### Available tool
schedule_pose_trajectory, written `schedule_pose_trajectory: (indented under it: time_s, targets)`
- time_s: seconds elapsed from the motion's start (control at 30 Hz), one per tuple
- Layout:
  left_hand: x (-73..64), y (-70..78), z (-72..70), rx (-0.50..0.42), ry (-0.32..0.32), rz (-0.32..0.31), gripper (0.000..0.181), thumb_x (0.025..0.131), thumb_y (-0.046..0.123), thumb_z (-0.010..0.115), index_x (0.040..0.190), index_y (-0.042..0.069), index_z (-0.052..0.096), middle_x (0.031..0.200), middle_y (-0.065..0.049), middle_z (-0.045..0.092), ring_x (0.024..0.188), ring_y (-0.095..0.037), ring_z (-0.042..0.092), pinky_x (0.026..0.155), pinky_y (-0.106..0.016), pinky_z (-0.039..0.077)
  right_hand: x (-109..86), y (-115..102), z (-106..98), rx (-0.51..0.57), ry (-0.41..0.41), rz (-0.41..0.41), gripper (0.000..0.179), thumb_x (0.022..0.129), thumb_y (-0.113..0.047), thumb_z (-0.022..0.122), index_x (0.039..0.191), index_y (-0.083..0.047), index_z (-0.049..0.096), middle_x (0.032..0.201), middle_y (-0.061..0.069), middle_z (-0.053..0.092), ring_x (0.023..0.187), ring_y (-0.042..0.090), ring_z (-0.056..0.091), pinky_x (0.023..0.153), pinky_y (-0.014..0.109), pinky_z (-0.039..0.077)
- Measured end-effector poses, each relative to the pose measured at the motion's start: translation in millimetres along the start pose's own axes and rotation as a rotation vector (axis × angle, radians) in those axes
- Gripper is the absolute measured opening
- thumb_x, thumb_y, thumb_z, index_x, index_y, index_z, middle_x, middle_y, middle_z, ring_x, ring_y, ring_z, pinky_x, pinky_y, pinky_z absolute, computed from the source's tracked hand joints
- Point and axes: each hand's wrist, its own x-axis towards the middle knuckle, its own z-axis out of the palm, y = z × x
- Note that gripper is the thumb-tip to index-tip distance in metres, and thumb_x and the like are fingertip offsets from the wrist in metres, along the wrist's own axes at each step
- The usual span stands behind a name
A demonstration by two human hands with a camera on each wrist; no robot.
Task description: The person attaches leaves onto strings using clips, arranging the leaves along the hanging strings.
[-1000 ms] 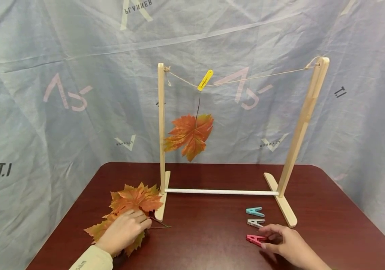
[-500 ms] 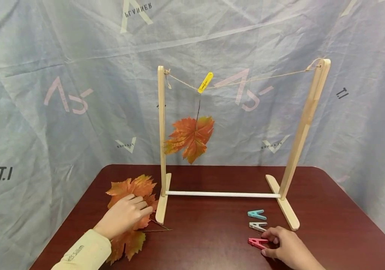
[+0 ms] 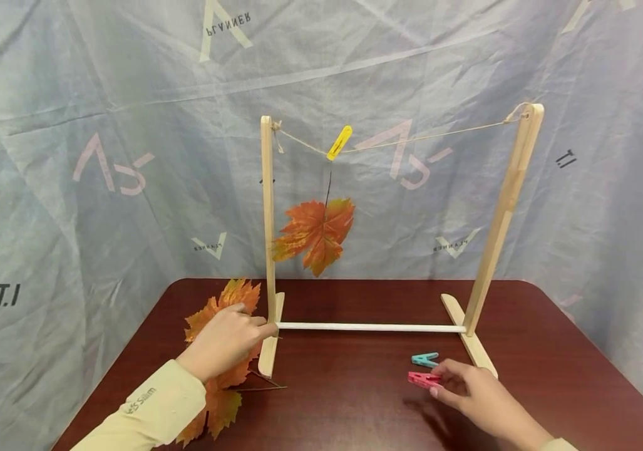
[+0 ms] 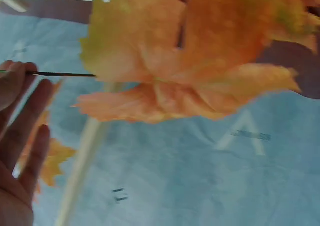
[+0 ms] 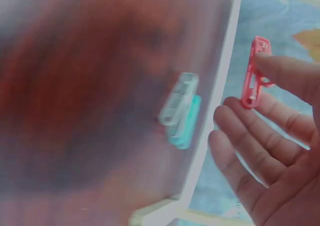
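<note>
My left hand (image 3: 225, 344) pinches the thin dark stem of an orange maple leaf (image 4: 165, 60), which in the left wrist view reaches out from the fingertips. More autumn leaves (image 3: 222, 410) lie under that hand on the table. On the right, my right hand (image 3: 484, 394) grips a red clothespin (image 3: 421, 379) between thumb and fingers, lifted off the tabletop. A teal clothespin (image 3: 424, 359) lies just beyond it. Beside the teal one, a white clothespin (image 5: 179, 98) shows in the right wrist view; the head view hides it behind the red one.
A wooden frame with two posts (image 3: 267, 219) and a white bottom bar (image 3: 372, 327) stands on the dark red table (image 3: 344, 401). From its string (image 3: 439, 134) a yellow clothespin (image 3: 340, 143) holds a hanging orange leaf (image 3: 318, 232). Grey printed cloth (image 3: 129, 75) surrounds the table.
My right hand has picked up the red clothespin and raised it slightly. My left hand has moved forward and right toward the left post, drawing a leaf up by its stem.
</note>
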Motion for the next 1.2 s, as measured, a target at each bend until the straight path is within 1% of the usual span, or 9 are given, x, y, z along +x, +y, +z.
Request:
schedule_pose_trajectory:
  time_s: [0.17, 0.33, 0.43, 0.53, 0.67, 0.77, 0.87, 1.07, 1.2]
  targets:
    - [20.4, 10.1, -12.5, -0.13, -0.016, -0.098, 0.027, 0.079, 0.003, 0.086, 0.099, 0.017, 0.076, 0.086, 0.004, 0.076, 0.069, -0.011, 0.067, 0.067, -0.029, 0.05, 10.0, -20, -13, -0.019, 0.137, -0.092, 0.017, 0.09, -0.018, 0.079, 0.104, -0.014, 0.07, 0.084, -0.012, 0.068, 0.068, -0.001, 0.06, 0.057, 0.024, 0.049]
    - [38.9, 15.0, -21.1, -0.307, -0.038, -0.221, 0.015, 0.085, 0.004, 0.081, 0.094, 0.015, 0.076, 0.081, 0.004, 0.074, 0.067, -0.013, 0.068, 0.064, -0.03, 0.054, 22.4, -38, -29, -0.018, 0.264, -0.124, 0.026, 0.087, -0.014, 0.082, 0.11, -0.01, 0.071, 0.084, -0.013, 0.069, 0.07, 0.0, 0.062, 0.057, 0.025, 0.051]
    - [49.2, 16.0, -24.6, -0.45, -0.036, -0.307, 0.011, 0.087, 0.005, 0.08, 0.091, 0.015, 0.076, 0.081, 0.004, 0.074, 0.069, -0.01, 0.068, 0.063, -0.027, 0.055, 29.6, -50, -39, -0.019, 0.304, -0.102, 0.028, 0.087, -0.015, 0.083, 0.112, -0.01, 0.071, 0.084, -0.011, 0.069, 0.071, 0.001, 0.064, 0.06, 0.025, 0.053]
    - [58.7, 16.9, -28.2, -0.594, -0.041, -0.383, 0.01, 0.088, 0.007, 0.079, 0.09, 0.017, 0.075, 0.081, 0.007, 0.073, 0.072, -0.006, 0.067, 0.068, -0.026, 0.055, 36.5, -61, -50, -0.036, 0.328, -0.096, 0.025, 0.088, -0.017, 0.082, 0.11, -0.012, 0.072, 0.083, -0.01, 0.068, 0.073, 0.002, 0.062, 0.062, 0.025, 0.054]
    - [70.7, 18.3, -32.6, -0.793, -0.038, -0.474, 0.01, 0.09, 0.008, 0.078, 0.092, 0.017, 0.074, 0.081, 0.009, 0.071, 0.072, -0.008, 0.067, 0.069, -0.027, 0.055, 45.6, -76, -64, -0.06, 0.352, -0.104, 0.024, 0.091, -0.019, 0.079, 0.113, -0.013, 0.072, 0.084, -0.009, 0.066, 0.075, 0.003, 0.061, 0.064, 0.025, 0.054]
    - [80.7, 18.7, -33.9, -0.907, -0.007, -0.514, 0.008, 0.091, 0.008, 0.076, 0.093, 0.016, 0.074, 0.083, 0.009, 0.071, 0.072, -0.011, 0.068, 0.068, -0.027, 0.055, 52.8, -87, -76, -0.049, 0.353, -0.089, 0.031, 0.092, -0.023, 0.079, 0.12, -0.013, 0.071, 0.089, -0.006, 0.067, 0.076, 0.005, 0.062, 0.066, 0.025, 0.053]
    - [91.6, 18.8, -34.5, -0.988, 0.034, -0.524, 0.006, 0.092, 0.007, 0.076, 0.094, 0.013, 0.074, 0.084, 0.006, 0.072, 0.073, -0.013, 0.069, 0.07, -0.026, 0.056, 60.3, -97, -87, -0.013, 0.351, -0.071, 0.036, 0.091, -0.025, 0.079, 0.123, -0.012, 0.069, 0.093, -0.002, 0.07, 0.079, 0.007, 0.065, 0.069, 0.025, 0.054]
    - [112.1, 18.9, -38.9, -1.068, 0.09, -0.542, 0.005, 0.093, 0.009, 0.075, 0.097, 0.012, 0.075, 0.086, 0.001, 0.074, 0.074, -0.011, 0.071, 0.071, -0.027, 0.056, 73.4, -112, -112, 0.096, 0.345, -0.055, 0.036, 0.093, -0.025, 0.077, 0.123, -0.007, 0.068, 0.104, 0.009, 0.074, 0.088, 0.002, 0.067, 0.072, 0.023, 0.056]
    - [124.2, 18.0, -43.8, -1.116, 0.105, -0.557, 0.005, 0.094, 0.011, 0.074, 0.099, 0.011, 0.075, 0.087, 0.0, 0.075, 0.076, -0.016, 0.072, 0.071, -0.029, 0.056, 78.5, -120, -127, 0.101, 0.363, -0.068, 0.036, 0.095, -0.026, 0.075, 0.125, -0.007, 0.067, 0.109, 0.01, 0.074, 0.091, -0.001, 0.066, 0.07, 0.022, 0.052]
